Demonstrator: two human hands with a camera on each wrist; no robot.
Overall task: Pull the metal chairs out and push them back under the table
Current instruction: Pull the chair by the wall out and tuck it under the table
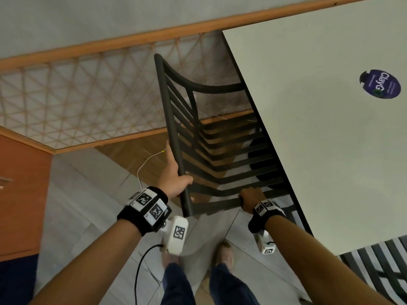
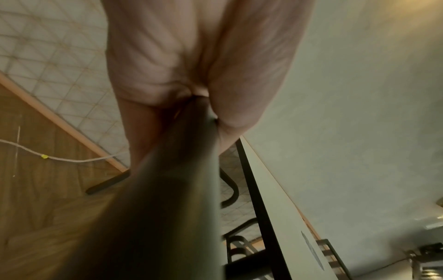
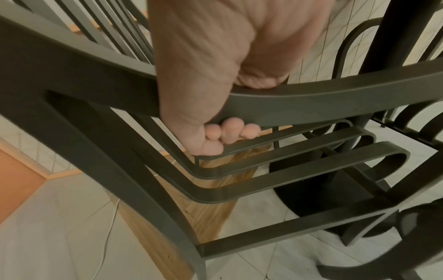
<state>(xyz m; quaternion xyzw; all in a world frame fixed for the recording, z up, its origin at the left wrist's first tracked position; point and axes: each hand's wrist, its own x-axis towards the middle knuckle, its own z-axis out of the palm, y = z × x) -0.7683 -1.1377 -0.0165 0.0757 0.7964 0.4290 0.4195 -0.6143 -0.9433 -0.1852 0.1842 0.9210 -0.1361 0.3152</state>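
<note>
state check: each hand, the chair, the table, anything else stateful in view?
left hand: grips the chair's side rail, index finger laid along it
right hand: curled round the top back slat
metal chair: seat partly under the table
table: top bare but for a round sticker
second chair: beside the table, untouched

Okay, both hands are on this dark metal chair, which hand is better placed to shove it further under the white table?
Probably the right hand: it wraps the dark metal chair's top back rail beside the white table. The left hand only holds the side tube, better for steering.
</note>
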